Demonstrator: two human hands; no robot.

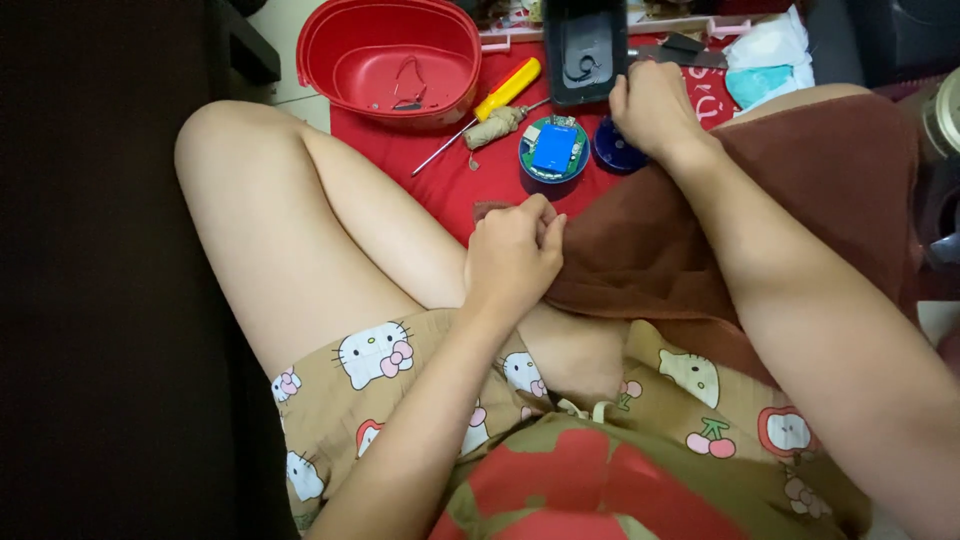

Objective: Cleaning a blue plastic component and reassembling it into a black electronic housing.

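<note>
Over the person's lap, the left hand [510,255] is curled into a closed grip on the near edge of a brown cloth [640,240], the fingers [540,215] pinching a fold of it just above the bare knee. That cloth drapes across the right thigh and runs up toward the red mat [450,180] spread on the floor ahead.

Farther out, the right hand [655,105] rests at the far end of the cloth, its knuckles bent down; its fingertips touch the lower edge of a dark rectangular case [585,45] that stands on the mat. Whether this hand actually clasps anything cannot be told, since the fingers fold under and out of sight.

Just beside the right hand, on its left, lies a small round dark blue cap [615,150], partly covered by the wrist. Next to that sits a round green-rimmed base with a blue circuit board [553,150] inside it. Both are near the right hand and well apart from the left.

A yellow-handled screwdriver [490,105] lies slanted across the mat, its shaft pointing down and left, with a roll of tan twine [495,125] touching it.

At the mat's far left corner stands a red oval tub [390,60]; a few small dark bits lie on its bottom, too small to make out. The dark case holds a coiled black piece in its open face. White and pale blue wrappers [765,65] lie at the far right.
</note>
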